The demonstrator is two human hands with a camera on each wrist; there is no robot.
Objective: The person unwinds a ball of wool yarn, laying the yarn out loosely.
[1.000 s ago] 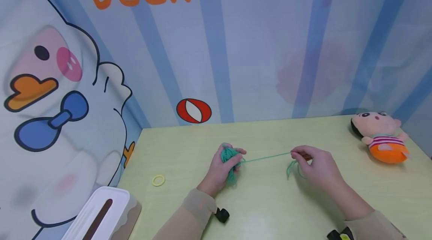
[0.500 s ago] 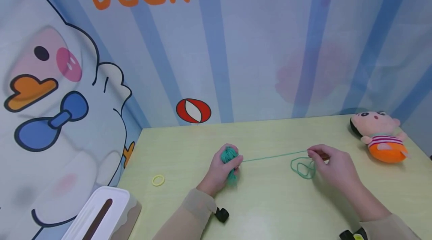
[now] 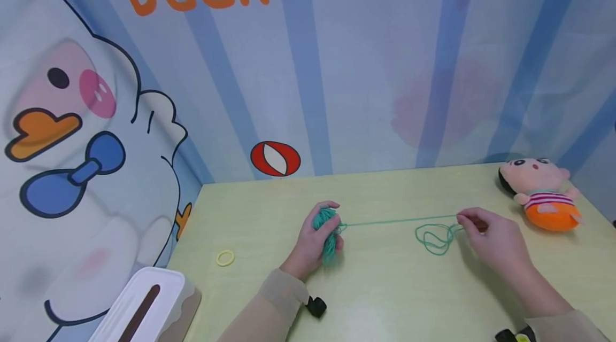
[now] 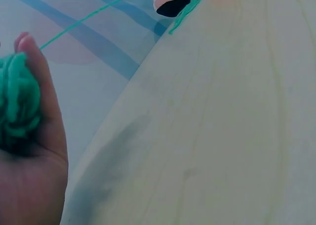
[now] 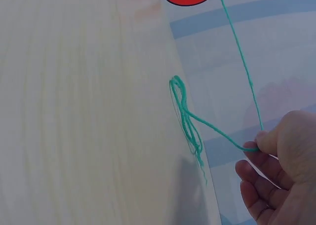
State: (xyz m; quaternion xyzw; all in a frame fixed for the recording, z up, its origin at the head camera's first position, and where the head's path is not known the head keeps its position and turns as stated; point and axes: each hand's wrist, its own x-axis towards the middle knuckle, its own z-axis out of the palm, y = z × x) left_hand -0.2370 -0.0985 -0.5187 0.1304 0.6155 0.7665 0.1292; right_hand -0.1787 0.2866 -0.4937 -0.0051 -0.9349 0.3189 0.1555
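Observation:
My left hand [image 3: 308, 243] grips a bundle of green yarn [image 3: 329, 248], the thumb lying across its front. From the bundle a single strand [image 3: 394, 221] runs nearly straight to my right hand [image 3: 498, 235], which pinches it between thumb and forefinger. Below that strand, loose loops of yarn [image 3: 435, 240] lie on the table, joined to the pinched part. In the left wrist view the wound yarn [image 4: 19, 96] sits against the palm, partly cut off by the frame. The right wrist view shows the pinching fingertips [image 5: 266, 142] and the loops [image 5: 185, 116] trailing from them.
A yellow ring [image 3: 225, 258] lies on the pale table [image 3: 269, 208] left of my left hand. The white lidded box [image 3: 149, 299] stands at the near left. At the far right is a plush doll [image 3: 544, 195]. A printed cloth [image 3: 366, 64] hangs behind.
My right hand has moved to the right, lengthening the strand between the hands. Loose loops now lie on the table where a short tail hung before. The left hand has stayed almost in place.

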